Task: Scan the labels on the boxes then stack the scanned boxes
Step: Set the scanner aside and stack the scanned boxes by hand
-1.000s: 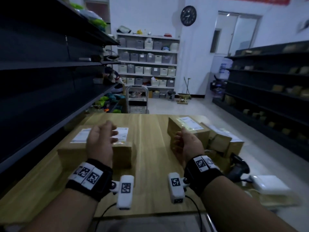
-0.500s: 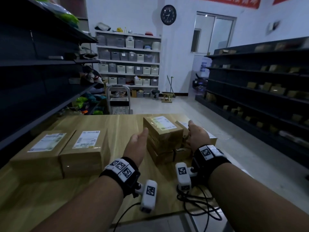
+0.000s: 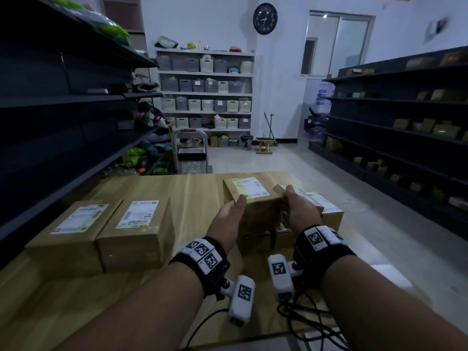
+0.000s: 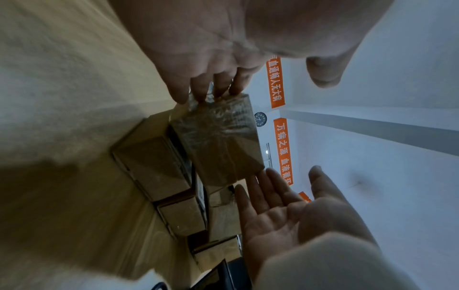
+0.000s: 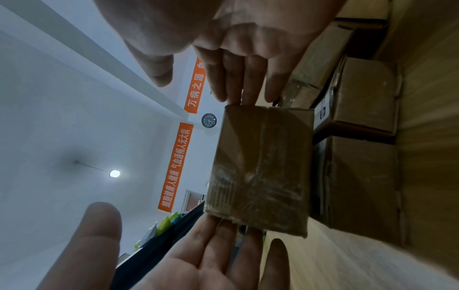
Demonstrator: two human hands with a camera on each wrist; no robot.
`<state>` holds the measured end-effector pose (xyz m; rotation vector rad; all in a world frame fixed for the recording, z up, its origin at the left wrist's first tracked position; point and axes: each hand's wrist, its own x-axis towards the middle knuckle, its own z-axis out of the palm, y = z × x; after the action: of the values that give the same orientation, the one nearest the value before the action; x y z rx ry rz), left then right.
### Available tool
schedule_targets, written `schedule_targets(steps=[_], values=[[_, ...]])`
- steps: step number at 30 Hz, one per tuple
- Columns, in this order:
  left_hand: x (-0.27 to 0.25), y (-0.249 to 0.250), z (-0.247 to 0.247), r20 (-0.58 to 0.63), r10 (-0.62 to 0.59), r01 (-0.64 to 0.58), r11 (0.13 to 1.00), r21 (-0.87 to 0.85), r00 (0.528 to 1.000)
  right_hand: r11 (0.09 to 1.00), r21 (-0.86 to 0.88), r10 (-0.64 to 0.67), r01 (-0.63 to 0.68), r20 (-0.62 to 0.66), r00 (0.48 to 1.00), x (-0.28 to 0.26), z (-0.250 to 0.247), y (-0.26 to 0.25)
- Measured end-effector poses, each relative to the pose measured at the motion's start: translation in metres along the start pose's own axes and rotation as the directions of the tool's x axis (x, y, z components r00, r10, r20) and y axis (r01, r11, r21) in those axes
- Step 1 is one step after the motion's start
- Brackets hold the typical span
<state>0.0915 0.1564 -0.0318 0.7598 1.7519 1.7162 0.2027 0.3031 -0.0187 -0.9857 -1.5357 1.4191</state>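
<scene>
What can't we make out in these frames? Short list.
- Label text on the top box: head view, too small and blurred.
- Boxes under it: head view, mostly hidden by the left hand and right hand.
- Whether the fingertips press or just touch the box: both wrist views, contact line too dim.
- Items on the right shelves: head view, dark and motion-blurred.

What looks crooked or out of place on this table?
The top box sits skewed on the pile, overhanging the boxes beneath; both hands' straight fingers press its ends. The two left boxes lie neatly.
</scene>
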Motion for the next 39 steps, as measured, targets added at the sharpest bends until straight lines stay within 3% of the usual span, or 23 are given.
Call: schedule_targets(steps=[6, 10, 14, 18, 23, 30, 39], values=[[-0.011, 0.015, -0.030, -0.044, 0.025, -0.027, 0.998, -0.058, 0.999, 0.990, 0.144, -0.020, 0.008, 0.086, 0.996, -0.025, 0.019, -0.012], [-0.020, 0.022, -0.063, -0.149, 0.042, -0.048, 0.998, -0.041, 0.988, 0.978, 0.200, -0.090, 0.053, 0.177, 0.980, -0.046, 0.050, -0.026], [-0.035, 0.034, -0.108, -0.288, 0.094, -0.095, 0.995, 0.010, 0.953, 0.940, 0.336, -0.160, 0.055, 0.292, 0.943, -0.073, 0.095, -0.036], [-0.050, 0.044, -0.164, -0.375, 0.093, -0.097, 0.995, 0.009, 0.922, 0.931, 0.361, -0.194, 0.049, 0.377, 0.906, -0.100, 0.148, -0.043], [-0.069, 0.055, -0.234, -0.478, 0.132, -0.143, 0.990, 0.013, 0.869, 0.888, 0.455, -0.184, -0.069, 0.489, 0.853, -0.136, 0.204, -0.052], [-0.083, 0.063, -0.306, -0.535, 0.142, -0.157, 0.987, 0.017, 0.833, 0.919, 0.384, -0.164, -0.089, 0.579, 0.799, -0.164, 0.265, -0.059], [-0.072, 0.030, -0.349, -0.546, 0.080, -0.113, 0.993, -0.027, 0.834, 0.956, 0.290, -0.146, -0.052, 0.619, 0.772, -0.174, 0.310, -0.044]])
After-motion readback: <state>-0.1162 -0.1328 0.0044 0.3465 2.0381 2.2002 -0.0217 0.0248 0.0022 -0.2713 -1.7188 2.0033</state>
